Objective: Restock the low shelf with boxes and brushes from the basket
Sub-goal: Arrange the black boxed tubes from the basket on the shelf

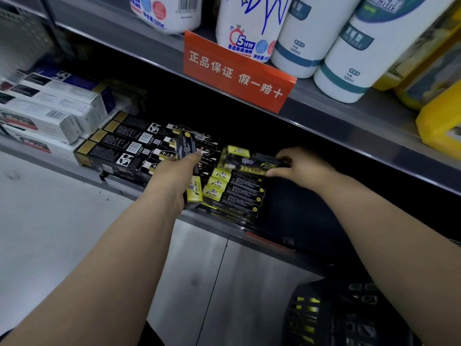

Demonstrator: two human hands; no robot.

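Observation:
My left hand (172, 181) grips a long black and yellow box (185, 148) held nearly upright above the low shelf (224, 226). My right hand (301, 164) pinches a second black and yellow box (249, 159) lying flat on top of a stack of the same boxes (234, 193) on the shelf. The black plastic basket (331, 318) stands at the bottom right, below my right forearm, with yellow items showing through its slots.
Rows of black boxes (132, 148) and white boxes (50, 108) fill the shelf to the left. The dark shelf space right of the stack holds nothing visible. Above, an orange sign (237, 71) hangs under white bottles (349, 46) and yellow packs (441, 116).

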